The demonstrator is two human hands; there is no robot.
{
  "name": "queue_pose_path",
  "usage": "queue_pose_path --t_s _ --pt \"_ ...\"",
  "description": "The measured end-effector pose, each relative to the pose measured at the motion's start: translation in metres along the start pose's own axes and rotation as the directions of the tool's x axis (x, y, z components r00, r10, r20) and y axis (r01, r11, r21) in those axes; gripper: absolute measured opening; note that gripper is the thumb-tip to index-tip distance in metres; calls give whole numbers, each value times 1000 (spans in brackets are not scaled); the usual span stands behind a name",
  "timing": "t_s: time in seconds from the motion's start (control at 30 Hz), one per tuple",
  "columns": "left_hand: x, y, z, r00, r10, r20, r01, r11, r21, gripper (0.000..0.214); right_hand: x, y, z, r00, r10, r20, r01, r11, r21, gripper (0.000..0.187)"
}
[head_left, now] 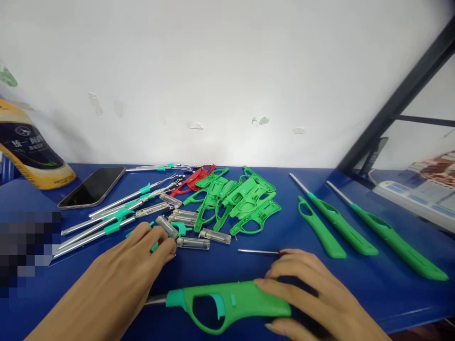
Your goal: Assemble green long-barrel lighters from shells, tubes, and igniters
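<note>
Blue tabletop (pixel 213 265), teal-triggered green lighter (pixel 245 300) in right hand (pixel 330 296), left hand's (pixel 137 260) grip unclear.

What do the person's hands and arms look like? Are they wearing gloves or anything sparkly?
No gloves! The left hand and right hand are both bare, each with ordinary human fingers. I see no rings, though some fingers are partly hidden. The left forearm shows no sleeve, watch or bracelet. The picture cuts off the right arm, so I can't tell about a sleeve there.
</note>
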State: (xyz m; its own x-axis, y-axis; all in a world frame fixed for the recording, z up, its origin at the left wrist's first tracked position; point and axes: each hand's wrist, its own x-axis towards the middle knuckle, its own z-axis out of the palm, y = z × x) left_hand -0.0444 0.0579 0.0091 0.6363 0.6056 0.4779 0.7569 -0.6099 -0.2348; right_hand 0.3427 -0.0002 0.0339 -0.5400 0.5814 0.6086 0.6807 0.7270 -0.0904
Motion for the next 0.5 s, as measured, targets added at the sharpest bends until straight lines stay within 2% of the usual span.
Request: queue_pose_path --t_s 0.1,0.2,0.3,0.4,0.5 --pt "10 2 -11 991 133 16 -134 990 53 53 -1 2 4 1000 22 -6 -22 1000 14 30" --pt "20 6 -21 984 176 0 -175 975 137 58 -16 10 11 1000 16 -26 -15 998 55 31" --pt "22 6 -22 982 191 -8 -186 964 191 57 -23 12 14 1000 3 -20 -2 996 86 32" --pt "16 3 -17 991 119 -66 -109 984 142 45 -12 6 12 999 27 -34 -25 996 80 38" --pt "10 8 -17 994 -77 -80 74 997 -31 33 10 -3 11 999 40 -10 -40 999 23 53"
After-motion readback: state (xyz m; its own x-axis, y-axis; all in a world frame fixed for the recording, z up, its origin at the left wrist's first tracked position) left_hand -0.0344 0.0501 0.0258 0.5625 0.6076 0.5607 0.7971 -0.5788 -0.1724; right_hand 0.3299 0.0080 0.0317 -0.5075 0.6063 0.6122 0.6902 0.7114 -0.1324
